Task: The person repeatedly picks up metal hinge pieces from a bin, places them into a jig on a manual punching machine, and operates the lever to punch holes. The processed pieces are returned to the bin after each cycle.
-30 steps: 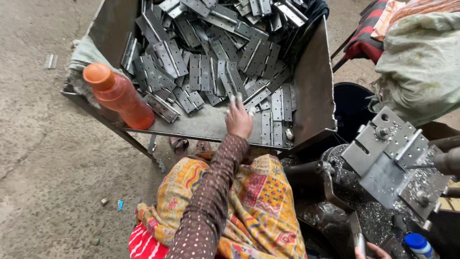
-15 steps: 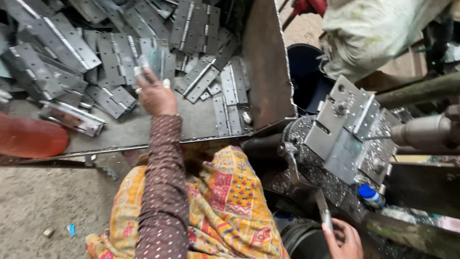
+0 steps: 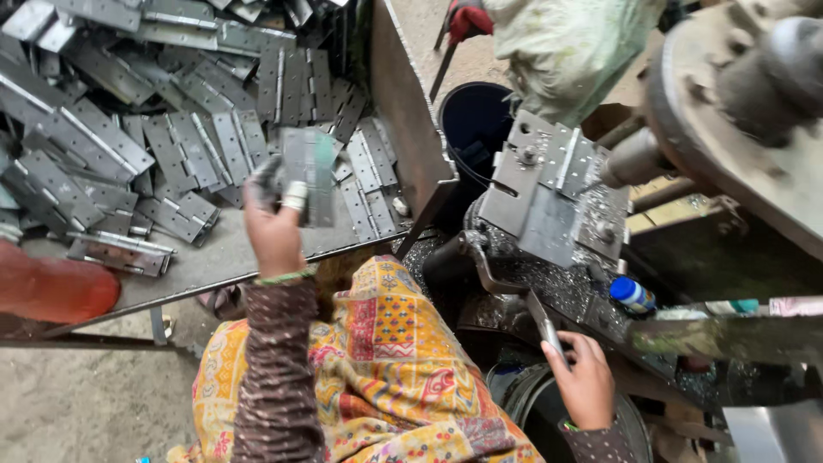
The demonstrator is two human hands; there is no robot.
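My left hand is raised above the metal tray and holds a grey steel hinge by its lower end. Many more hinges lie heaped in the tray behind it. My right hand grips a metal lever handle low on the machine. Above that lever sits a steel jig plate covered in metal shavings. A patterned yellow and orange cloth covers my lap between both arms.
An orange plastic bottle lies at the tray's left front edge. A dark bucket stands behind the jig. A blue-capped small bottle rests on the machine base. A large rusty wheel fills the upper right. A pale sack hangs behind.
My left hand has lifted a hinge off the pile and brought it toward me. My right hand has come up onto the lever handle. The view has swung right toward the machine.
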